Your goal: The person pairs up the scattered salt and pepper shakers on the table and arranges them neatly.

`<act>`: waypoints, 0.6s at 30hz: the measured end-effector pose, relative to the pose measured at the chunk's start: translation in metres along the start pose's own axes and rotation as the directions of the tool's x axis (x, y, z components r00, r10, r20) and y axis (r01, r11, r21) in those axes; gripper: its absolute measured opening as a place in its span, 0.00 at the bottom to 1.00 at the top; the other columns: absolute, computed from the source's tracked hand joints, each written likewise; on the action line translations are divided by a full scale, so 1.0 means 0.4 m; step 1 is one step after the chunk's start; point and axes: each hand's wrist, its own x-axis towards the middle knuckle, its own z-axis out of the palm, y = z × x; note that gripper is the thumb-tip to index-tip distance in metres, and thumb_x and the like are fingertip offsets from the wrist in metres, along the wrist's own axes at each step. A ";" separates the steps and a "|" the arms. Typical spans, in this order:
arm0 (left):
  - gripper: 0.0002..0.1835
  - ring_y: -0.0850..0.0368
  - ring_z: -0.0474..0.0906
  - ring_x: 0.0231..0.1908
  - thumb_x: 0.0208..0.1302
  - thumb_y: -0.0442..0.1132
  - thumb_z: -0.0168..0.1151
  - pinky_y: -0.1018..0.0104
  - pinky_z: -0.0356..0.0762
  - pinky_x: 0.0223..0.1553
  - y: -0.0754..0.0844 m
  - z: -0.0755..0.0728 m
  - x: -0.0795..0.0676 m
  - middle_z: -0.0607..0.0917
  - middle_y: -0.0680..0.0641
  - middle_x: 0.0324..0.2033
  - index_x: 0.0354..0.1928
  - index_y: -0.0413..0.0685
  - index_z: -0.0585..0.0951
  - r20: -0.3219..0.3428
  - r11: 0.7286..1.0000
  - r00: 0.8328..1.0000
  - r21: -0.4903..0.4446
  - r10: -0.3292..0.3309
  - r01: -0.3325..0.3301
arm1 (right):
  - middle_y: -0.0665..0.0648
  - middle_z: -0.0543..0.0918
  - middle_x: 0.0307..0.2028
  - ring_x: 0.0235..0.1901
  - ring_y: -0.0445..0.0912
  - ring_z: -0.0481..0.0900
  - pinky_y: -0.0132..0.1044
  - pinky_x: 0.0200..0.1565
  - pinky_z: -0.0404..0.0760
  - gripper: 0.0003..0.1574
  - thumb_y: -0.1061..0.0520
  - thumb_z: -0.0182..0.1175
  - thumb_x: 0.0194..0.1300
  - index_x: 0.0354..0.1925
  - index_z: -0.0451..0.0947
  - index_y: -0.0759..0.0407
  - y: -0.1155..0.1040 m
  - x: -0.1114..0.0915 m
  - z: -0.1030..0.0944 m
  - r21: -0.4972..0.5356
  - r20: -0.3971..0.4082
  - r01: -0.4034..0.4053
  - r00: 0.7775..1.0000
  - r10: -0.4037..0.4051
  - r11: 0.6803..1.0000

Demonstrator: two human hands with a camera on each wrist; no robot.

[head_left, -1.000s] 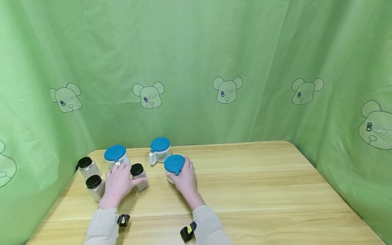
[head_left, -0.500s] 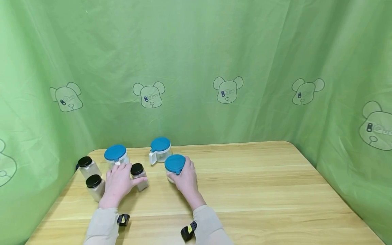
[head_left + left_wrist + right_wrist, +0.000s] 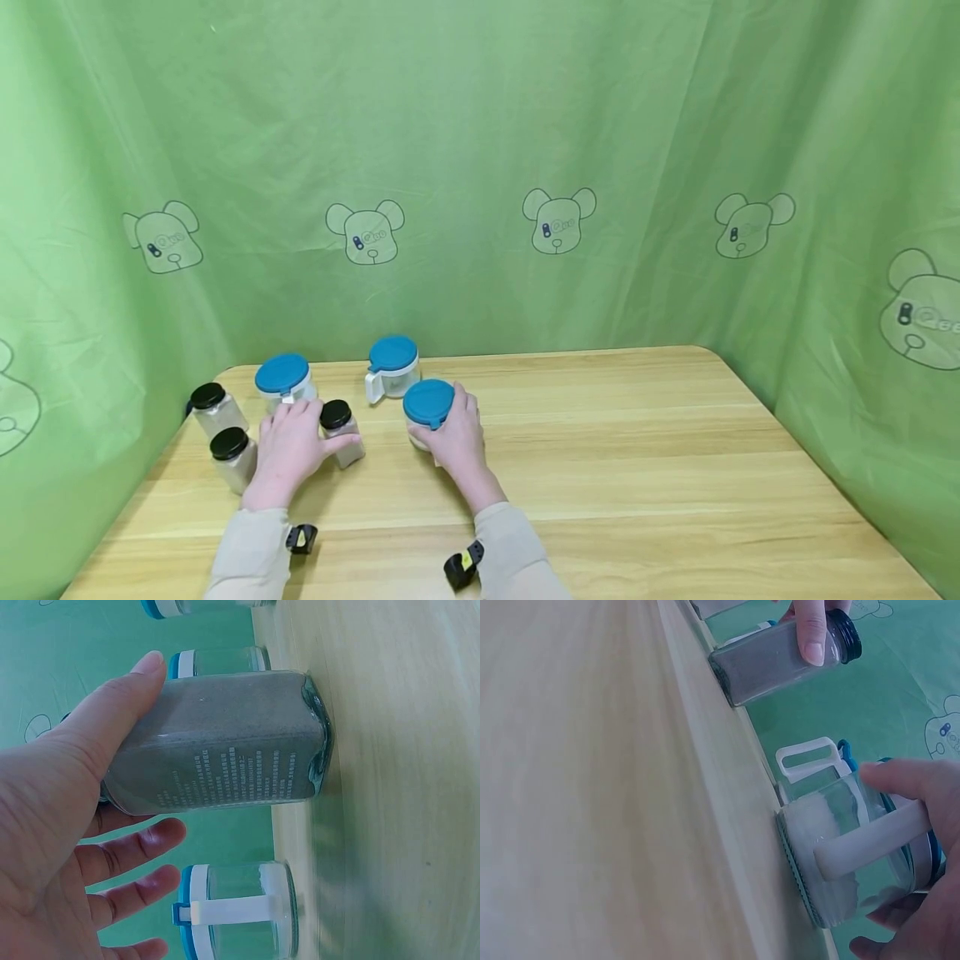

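Note:
My left hand [image 3: 288,442] holds a square glass spice jar [image 3: 225,742] with a black lid [image 3: 335,414] and grey powder inside. The thumb lies along its side, while the other fingers are partly hidden behind it or spread beyond it. To the right, my right hand [image 3: 457,433] grips a glass seasoning jar [image 3: 821,877] around its upper part, thumb on one side and fingers on the other. That jar has a blue lid [image 3: 429,402], a white handle [image 3: 870,844] and white contents. Both jars stand upright on the table.
Two more blue-lidded seasoning jars, one at the back left [image 3: 283,375] and one behind the right hand [image 3: 393,367], stand on the wooden table [image 3: 637,450]. Two black-lidded jars, a rear one [image 3: 213,408] and a nearer one [image 3: 234,458], stand left of my left hand. Green curtain [image 3: 465,125] surrounds the table.
The left hand and its spice jar stay in place. A pale bit of the right hand's seasoning jar now shows below the thumb, so that jar seems slightly turned.

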 end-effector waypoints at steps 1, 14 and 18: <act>0.43 0.32 0.72 0.53 0.48 0.67 0.69 0.30 0.62 0.55 0.000 0.000 0.000 0.81 0.33 0.52 0.54 0.37 0.77 -0.001 1.000 1.000 -0.001 0.000 0.000 | 0.68 0.68 0.62 0.60 0.64 0.70 0.62 0.57 0.75 0.63 0.42 0.77 0.46 0.70 0.56 0.62 0.001 0.000 0.000 0.000 0.003 -0.002 1.000 0.002 1.000; 0.45 0.32 0.71 0.55 0.48 0.68 0.68 0.29 0.60 0.57 0.004 -0.008 -0.005 0.80 0.32 0.54 0.56 0.36 0.76 0.010 1.000 1.000 -0.016 -0.006 0.006 | 0.65 0.73 0.61 0.59 0.62 0.74 0.62 0.55 0.76 0.58 0.43 0.77 0.45 0.67 0.60 0.60 0.009 0.006 -0.002 0.028 0.004 -0.014 1.000 0.014 1.000; 0.45 0.32 0.71 0.55 0.49 0.68 0.68 0.29 0.61 0.57 0.007 -0.011 -0.005 0.80 0.33 0.55 0.55 0.36 0.76 0.010 1.000 1.000 -0.022 -0.007 0.008 | 0.65 0.74 0.61 0.58 0.62 0.75 0.62 0.54 0.76 0.59 0.43 0.78 0.43 0.67 0.61 0.60 0.008 0.008 -0.005 0.031 -0.007 -0.015 1.000 0.016 0.999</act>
